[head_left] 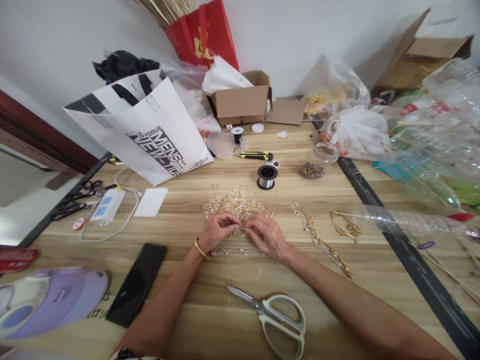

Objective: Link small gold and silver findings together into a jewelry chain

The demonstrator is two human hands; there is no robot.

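Note:
My left hand [218, 232], with a gold bracelet at the wrist, has thumb and forefinger pinched together at the near edge of a pile of small gold and silver beads [229, 201]. Facing it, my right hand [267, 238] is pinched too, its fingertips close to the left ones. What lies between the fingertips is too small to make out. A silvery beaded strand [235, 252] lies on the table just below both hands. Nearer to me rest large scissors [275, 317] with pale handles, blades slightly apart.
Beyond the beads stand a wire spool [267, 177], a yellow-black utility knife [255, 156] and a glass jar [314, 170]. Gold and silver strands [324, 245] lie at right, beside plastic bags and bottles. A phone [137, 285], power strip [108, 205] and white paper bag [146, 132] occupy the left.

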